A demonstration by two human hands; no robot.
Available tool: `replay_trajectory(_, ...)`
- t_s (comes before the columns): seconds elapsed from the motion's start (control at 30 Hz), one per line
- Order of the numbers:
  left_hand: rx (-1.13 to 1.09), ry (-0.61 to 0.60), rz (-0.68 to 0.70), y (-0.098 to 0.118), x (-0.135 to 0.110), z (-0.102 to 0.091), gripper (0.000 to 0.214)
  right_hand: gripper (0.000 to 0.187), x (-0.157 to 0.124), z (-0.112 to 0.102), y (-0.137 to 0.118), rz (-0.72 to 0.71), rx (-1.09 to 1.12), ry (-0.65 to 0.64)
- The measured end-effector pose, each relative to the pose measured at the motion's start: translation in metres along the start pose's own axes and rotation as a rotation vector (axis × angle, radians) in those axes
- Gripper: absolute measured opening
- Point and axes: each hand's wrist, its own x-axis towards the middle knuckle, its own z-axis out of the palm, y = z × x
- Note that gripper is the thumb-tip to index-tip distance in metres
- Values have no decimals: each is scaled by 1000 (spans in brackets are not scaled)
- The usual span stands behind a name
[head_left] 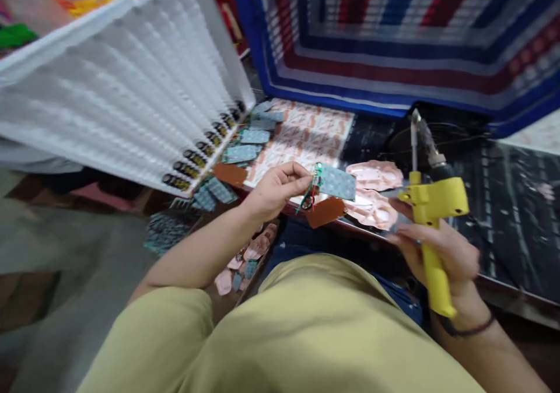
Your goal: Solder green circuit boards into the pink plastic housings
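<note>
Nearest: the worker's yellow-green cloth shirt (306, 323), 1 pc. Clock dirs below are from the held board, 12 = far side of bench.

Containers, 3: at 10, a white ridged foam tray (131, 90), tipped up, w/ a row of dark, yellow-marked round parts (188, 158) along its lower edge, approx. 8, too blurred for an exact count. At 1, a big blue plastic basket (254, 37) w/ red, white & blue striped insides. At 7, low by the bench, an open brown cardboard box (261, 265) w/ pink plastic shells & a few grey-green boards, heaped, no. unclear.

L hand (280, 192): thumb & fingertips pinched together on 1 flat green circuit board (336, 182), grey-faced, w/ thin red & green wires, held just over the bench edge. R hand (455, 253), at 4: fingers part-curled round the grip of 1 yellow plastic gun-shaped tool (441, 197), metal tip up toward 12.

Btw board & tool: 2 pale pink moulded plastic half-shells (375, 175), side by side. Nr 10–11: min. 5 loose grey-green rectangular boards (241, 154) by 1 white sheet w/ orange-brown print (306, 130).
</note>
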Motion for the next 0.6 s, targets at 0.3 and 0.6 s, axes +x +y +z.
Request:
replay_trajectory(0.3,355,-255,53,-27,20,42,38,27,7,7,8,29,18,233)
replay_trajectory(0.6,359,-193,214,-22,30,73,33,24,3,11,5,25,93,122)
